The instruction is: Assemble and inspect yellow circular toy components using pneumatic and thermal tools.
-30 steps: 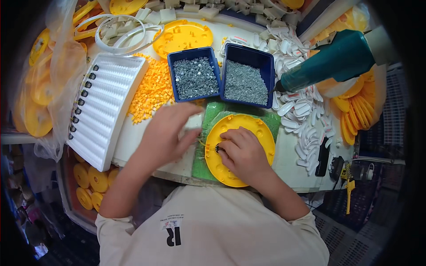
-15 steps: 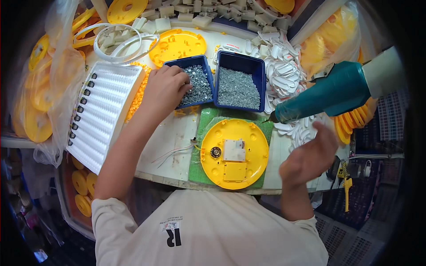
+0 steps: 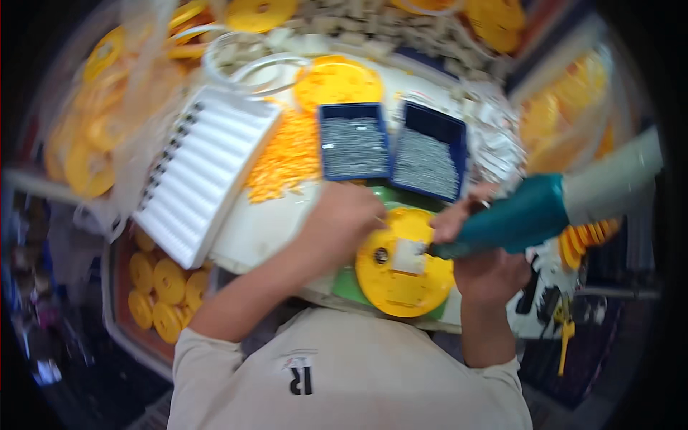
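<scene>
Head view, the only one I have from here. Frame is smeared by motion; fine detail is lost.

Right hand (image 3: 493, 276): half a second ago it hung apart from everything, right of the work. Now I have it clamped round the teal driver (image 3: 517, 212). The driver has been drawn across to the left and its dark tip is over the disc (image 3: 412, 295), by the right edge of the white block (image 3: 409, 256). Touching or just above? Cannot tell.

Left hand (image 3: 350, 212): was dipping into the left bin (image 3: 350, 110), among the small metal bits. Now back at the disc's upper left edge, fingers curled. The fingertips are blurred, so I can't tell whether they are apart, together or pinching a bit.

Disc: lies on the green mat (image 3: 347, 284), in front of the two blue bins, between my hands. Block and black round part (image 3: 380, 255) sit on it, as before. Wires that trailed left of it are no longer in sight; the left hand covers that spot.

What it means, as I judge it: fetching has given way to tool work. Both hands now meet at the disc, and the driver's reach is no longer the gap.
</scene>
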A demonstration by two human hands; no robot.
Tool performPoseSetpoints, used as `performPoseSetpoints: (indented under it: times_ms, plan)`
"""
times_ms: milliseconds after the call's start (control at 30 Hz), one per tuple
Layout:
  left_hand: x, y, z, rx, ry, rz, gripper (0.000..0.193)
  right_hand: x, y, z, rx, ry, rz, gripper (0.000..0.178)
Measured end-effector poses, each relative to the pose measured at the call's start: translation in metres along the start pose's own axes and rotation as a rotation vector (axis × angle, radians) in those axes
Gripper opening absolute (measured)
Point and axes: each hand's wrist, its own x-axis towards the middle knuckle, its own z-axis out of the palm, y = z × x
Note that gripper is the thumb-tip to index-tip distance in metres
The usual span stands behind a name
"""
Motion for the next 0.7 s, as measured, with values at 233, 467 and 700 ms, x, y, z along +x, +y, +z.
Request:
performPoseSetpoints:
  times_ms: [233, 467, 700]
  plan:
    - [-0.033, 0.039, 0.043, -0.079, 0.025, -0.032, 0.009, -0.015, 0.014, 0.012, 0.233, -0.002, -0.127, 0.090]
    - [-0.044, 0.042, 0.043, -0.198, 0.009, -0.143, 0.011, -0.005, 0.014, 0.020, 0.196, -0.052, -0.157, 0.085]
    - [-0.039, 0.042, 0.045, -0.395, -0.036, -0.178, 0.012, -0.009, 0.014, 0.024, 0.177, -0.054, -0.191, 0.083]
